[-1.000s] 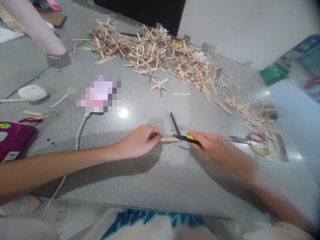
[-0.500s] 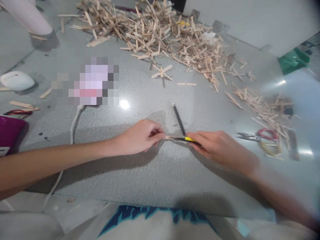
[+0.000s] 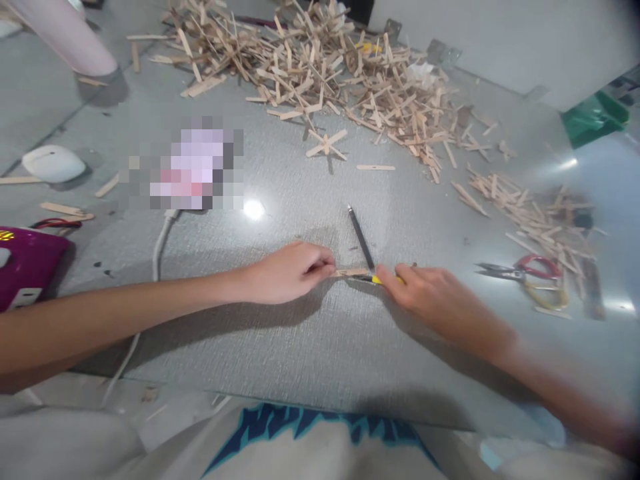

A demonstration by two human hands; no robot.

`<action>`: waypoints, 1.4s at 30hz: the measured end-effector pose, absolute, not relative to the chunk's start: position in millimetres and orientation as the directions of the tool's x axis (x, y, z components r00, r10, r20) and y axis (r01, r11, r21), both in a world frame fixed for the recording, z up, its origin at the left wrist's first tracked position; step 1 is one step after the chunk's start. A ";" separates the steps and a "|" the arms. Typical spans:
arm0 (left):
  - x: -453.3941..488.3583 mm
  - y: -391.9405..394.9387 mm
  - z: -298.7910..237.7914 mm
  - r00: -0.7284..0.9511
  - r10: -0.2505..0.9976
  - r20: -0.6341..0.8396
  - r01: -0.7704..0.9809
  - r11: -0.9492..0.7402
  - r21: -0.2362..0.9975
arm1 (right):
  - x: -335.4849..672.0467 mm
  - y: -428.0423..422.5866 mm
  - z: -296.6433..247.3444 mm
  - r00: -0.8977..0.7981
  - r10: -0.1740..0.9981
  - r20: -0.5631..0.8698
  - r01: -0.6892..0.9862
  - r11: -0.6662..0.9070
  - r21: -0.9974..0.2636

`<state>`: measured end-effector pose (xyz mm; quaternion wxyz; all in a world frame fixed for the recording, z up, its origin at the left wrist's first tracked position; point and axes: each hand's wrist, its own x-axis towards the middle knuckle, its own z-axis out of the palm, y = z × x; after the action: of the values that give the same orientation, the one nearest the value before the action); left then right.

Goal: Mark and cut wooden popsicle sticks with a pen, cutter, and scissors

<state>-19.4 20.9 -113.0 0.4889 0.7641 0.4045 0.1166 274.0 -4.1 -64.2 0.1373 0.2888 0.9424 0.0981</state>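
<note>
My left hand (image 3: 295, 272) is closed, its thumb and fingers pinching one end of a wooden craft stick (image 3: 347, 273). The stick points right, towards my other hand. My right hand (image 3: 425, 290) is wrapped round a utility knife (image 3: 379, 280) with a yellow and black body. Its dark, narrow blade points left along the stick's near edge; whether it touches the wood I cannot tell. Most of the handle is hidden by my fingers. A black pen (image 3: 361, 237) lies just beyond the knife, its tip pointing away from me.
A large heap of craft sticks (image 3: 310, 73) spreads along the back. A star of joined sticks (image 3: 326, 144) lies in front of it. Scissors (image 3: 523, 273) are at the right. On the left are a white mouse (image 3: 54, 164), a purple box (image 3: 35, 263) and a white cable (image 3: 159, 250).
The view has shifted slightly, so things on the left sit further right. More of the stick shows beyond the blade, and my right hand has turned a little on the knife.
</note>
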 end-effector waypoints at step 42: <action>-21.1 23.1 -124.1 0.731 0.677 -0.086 0.477 -0.417 0.774 | 265.7 13.6 -91.1 -0.847 0.488 -0.210 0.403 0.848 0.344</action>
<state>-21.1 23.1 -124.1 0.4146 0.8329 0.3461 0.1206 265.7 13.6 -91.1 0.1466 0.2346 0.9500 0.1449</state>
